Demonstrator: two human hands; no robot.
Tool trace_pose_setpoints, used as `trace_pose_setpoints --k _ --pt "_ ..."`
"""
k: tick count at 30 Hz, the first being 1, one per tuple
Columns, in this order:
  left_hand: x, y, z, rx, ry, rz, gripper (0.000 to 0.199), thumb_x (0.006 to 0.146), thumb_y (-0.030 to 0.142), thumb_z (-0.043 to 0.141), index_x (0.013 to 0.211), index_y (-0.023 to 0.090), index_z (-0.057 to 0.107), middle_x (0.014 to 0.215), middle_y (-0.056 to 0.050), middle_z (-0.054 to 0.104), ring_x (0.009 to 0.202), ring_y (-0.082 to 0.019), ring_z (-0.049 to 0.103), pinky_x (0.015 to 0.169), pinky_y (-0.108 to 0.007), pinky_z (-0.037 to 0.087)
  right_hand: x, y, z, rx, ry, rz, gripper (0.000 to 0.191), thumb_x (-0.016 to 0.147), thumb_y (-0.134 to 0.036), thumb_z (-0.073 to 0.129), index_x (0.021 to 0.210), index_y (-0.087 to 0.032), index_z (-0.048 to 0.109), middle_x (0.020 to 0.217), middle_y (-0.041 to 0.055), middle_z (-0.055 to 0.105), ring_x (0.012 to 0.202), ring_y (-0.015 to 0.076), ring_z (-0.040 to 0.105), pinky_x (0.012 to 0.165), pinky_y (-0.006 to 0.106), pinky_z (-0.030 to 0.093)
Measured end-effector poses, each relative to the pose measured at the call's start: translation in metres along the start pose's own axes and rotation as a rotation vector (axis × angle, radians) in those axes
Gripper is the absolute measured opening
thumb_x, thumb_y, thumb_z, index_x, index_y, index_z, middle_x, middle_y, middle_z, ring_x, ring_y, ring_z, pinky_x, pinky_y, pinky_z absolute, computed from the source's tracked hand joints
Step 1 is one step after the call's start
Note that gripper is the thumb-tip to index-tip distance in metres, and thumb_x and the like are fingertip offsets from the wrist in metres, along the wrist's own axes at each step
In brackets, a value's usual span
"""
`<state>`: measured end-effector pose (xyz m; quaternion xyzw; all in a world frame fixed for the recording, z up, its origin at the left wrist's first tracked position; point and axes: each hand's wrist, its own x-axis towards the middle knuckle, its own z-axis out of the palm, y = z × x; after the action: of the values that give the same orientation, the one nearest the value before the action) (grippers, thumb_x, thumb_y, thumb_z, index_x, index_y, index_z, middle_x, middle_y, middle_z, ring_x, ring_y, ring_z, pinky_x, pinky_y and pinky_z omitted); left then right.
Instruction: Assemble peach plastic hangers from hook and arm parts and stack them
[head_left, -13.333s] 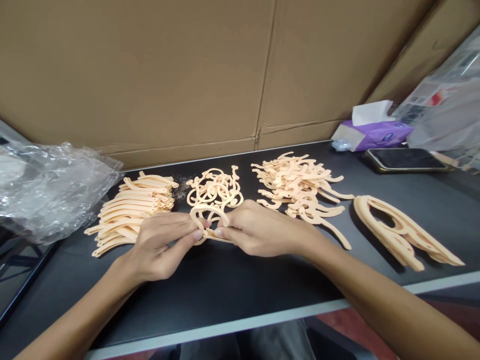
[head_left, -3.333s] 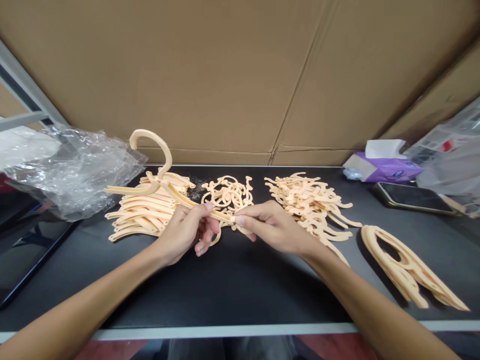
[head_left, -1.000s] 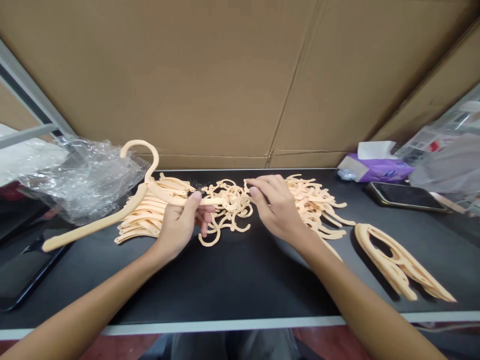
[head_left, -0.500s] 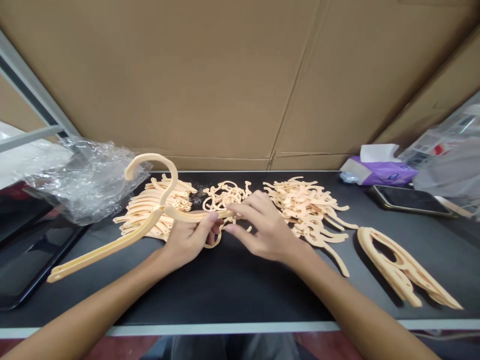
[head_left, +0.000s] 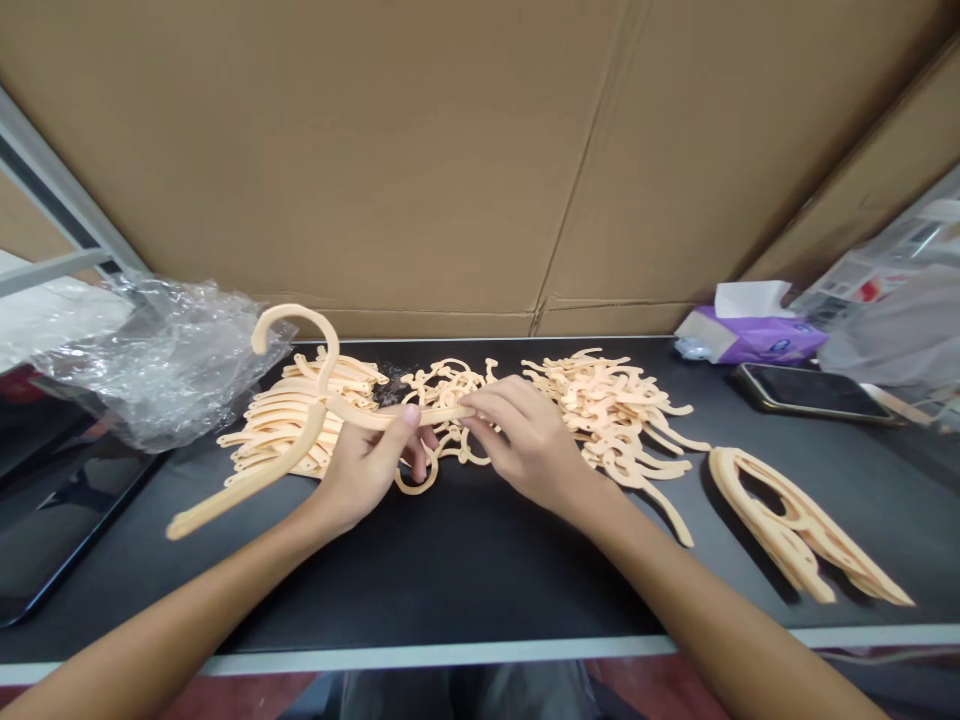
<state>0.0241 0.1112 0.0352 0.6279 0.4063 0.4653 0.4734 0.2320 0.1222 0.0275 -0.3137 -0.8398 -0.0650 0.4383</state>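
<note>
A cream plastic folding hanger (head_left: pixel 327 350) is held up over the table, its hook curving upward and its two arms spread. My left hand (head_left: pixel 367 465) is closed round the right arm of the hanger, thumb on top. My right hand (head_left: pixel 525 435) pinches the tip of that same arm between thumb and fingers. The hanger's left arm points down toward the left, free of both hands. Behind my left hand lies a pile of hanger arms (head_left: pixel 262 425); between the hands is a heap of hooks (head_left: pixel 450 380), partly hidden.
Right of centre is a pile of curved hanger pieces (head_left: pixel 607 400). Folded hangers (head_left: pixel 795 530) lie farther right, with a phone (head_left: pixel 817 393) and a purple tissue pack (head_left: pixel 750 335) behind. Clear plastic wrap (head_left: pixel 172 350) and a dark tablet-like device (head_left: pixel 67 530) are at left. Cardboard (head_left: pixel 375 160) stands behind.
The hanger's free left arm has swung inward and looks shorter in view. My right fingers have closed together on the arm's tip. The whole view has shifted slightly.
</note>
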Motion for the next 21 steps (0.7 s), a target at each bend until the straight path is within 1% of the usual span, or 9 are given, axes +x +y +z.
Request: trace_pose_setpoints --k 2,4,7,9,11,14,16,19,21 --pt "0.002 0.003 -0.002 -0.092 0.005 -0.015 0.046 0.090 0.050 0.060 0.114 0.011 0.066 0.065 -0.001 0.065 0.048 -0.012 0.060 0.052 -0.024 0.050 -0.001 0.005 0.000 -0.024 0.023 0.030 0.018 0.097 -0.015 0.051 0.110 -0.018 0.064 0.100 0.0107 0.069 0.093 0.0227 0.060 0.082 0.039 0.048" --pt "0.004 0.008 -0.004 -0.209 0.000 -0.038 0.051 0.087 0.041 0.066 0.130 0.013 0.057 0.072 -0.001 0.068 0.049 -0.012 0.062 0.051 -0.024 0.051 -0.001 0.010 0.000 -0.068 0.070 0.073 0.017 0.097 -0.015 0.052 0.108 -0.018 0.065 0.100 0.0110 0.067 0.094 0.0233 0.059 0.083 0.040 0.047" --pt "0.004 0.015 -0.004 -0.350 -0.037 -0.054 0.062 0.083 0.030 0.070 0.140 0.017 0.048 0.085 -0.003 0.071 0.050 -0.012 0.063 0.051 -0.026 0.053 -0.001 0.015 -0.003 -0.201 0.183 0.178 0.016 0.096 -0.019 0.055 0.103 -0.020 0.069 0.098 0.0107 0.060 0.094 0.0246 0.055 0.081 0.041 0.044" --pt "0.003 0.019 -0.004 -0.423 -0.077 -0.062 0.066 0.084 0.026 0.068 0.145 0.022 0.043 0.095 -0.005 0.073 0.056 -0.014 0.065 0.056 -0.029 0.056 0.000 0.017 -0.005 -0.319 0.238 0.229 0.015 0.095 -0.023 0.058 0.102 -0.023 0.071 0.093 0.0087 0.059 0.092 0.0250 0.053 0.082 0.043 0.039" --pt "0.002 0.022 -0.004 -0.502 -0.128 -0.086 0.068 0.084 0.020 0.065 0.147 0.028 0.040 0.106 -0.006 0.073 0.067 -0.016 0.069 0.065 -0.032 0.059 0.001 0.019 -0.007 -0.392 0.247 0.239 0.014 0.095 -0.024 0.059 0.103 -0.025 0.071 0.086 0.0062 0.063 0.089 0.0249 0.052 0.083 0.044 0.034" --pt "0.002 0.026 -0.006 -0.618 -0.220 -0.155 0.072 0.082 0.010 0.059 0.147 0.034 0.041 0.116 -0.004 0.072 0.090 -0.019 0.071 0.080 -0.033 0.059 0.001 0.023 -0.008 -0.380 0.206 0.221 0.016 0.096 -0.021 0.058 0.106 -0.025 0.068 0.083 0.0035 0.070 0.088 0.0242 0.054 0.084 0.043 0.031" --pt "0.003 0.027 -0.008 -0.669 -0.295 -0.198 0.075 0.080 0.005 0.058 0.146 0.038 0.043 0.123 -0.002 0.070 0.103 -0.019 0.069 0.088 -0.033 0.057 0.000 0.025 -0.007 -0.355 0.182 0.227 0.015 0.095 -0.018 0.057 0.106 -0.023 0.066 0.084 0.0032 0.072 0.086 0.0233 0.056 0.083 0.041 0.032" --pt "0.003 0.025 -0.011 -0.686 -0.445 -0.245 0.080 0.077 -0.002 0.060 0.141 0.045 0.047 0.138 0.002 0.062 0.119 -0.021 0.064 0.093 -0.034 0.056 -0.001 0.029 -0.005 -0.346 0.160 0.239 0.013 0.096 -0.018 0.056 0.105 -0.021 0.065 0.086 0.0035 0.072 0.086 0.0223 0.057 0.082 0.039 0.033" --pt "0.002 0.023 -0.012 -0.661 -0.535 -0.276 0.078 0.077 -0.004 0.063 0.138 0.045 0.051 0.142 0.002 0.058 0.127 -0.024 0.059 0.095 -0.035 0.055 -0.001 0.030 -0.005 -0.381 0.137 0.209 0.013 0.098 -0.019 0.054 0.103 -0.021 0.065 0.087 0.0039 0.073 0.086 0.0223 0.056 0.082 0.039 0.032"
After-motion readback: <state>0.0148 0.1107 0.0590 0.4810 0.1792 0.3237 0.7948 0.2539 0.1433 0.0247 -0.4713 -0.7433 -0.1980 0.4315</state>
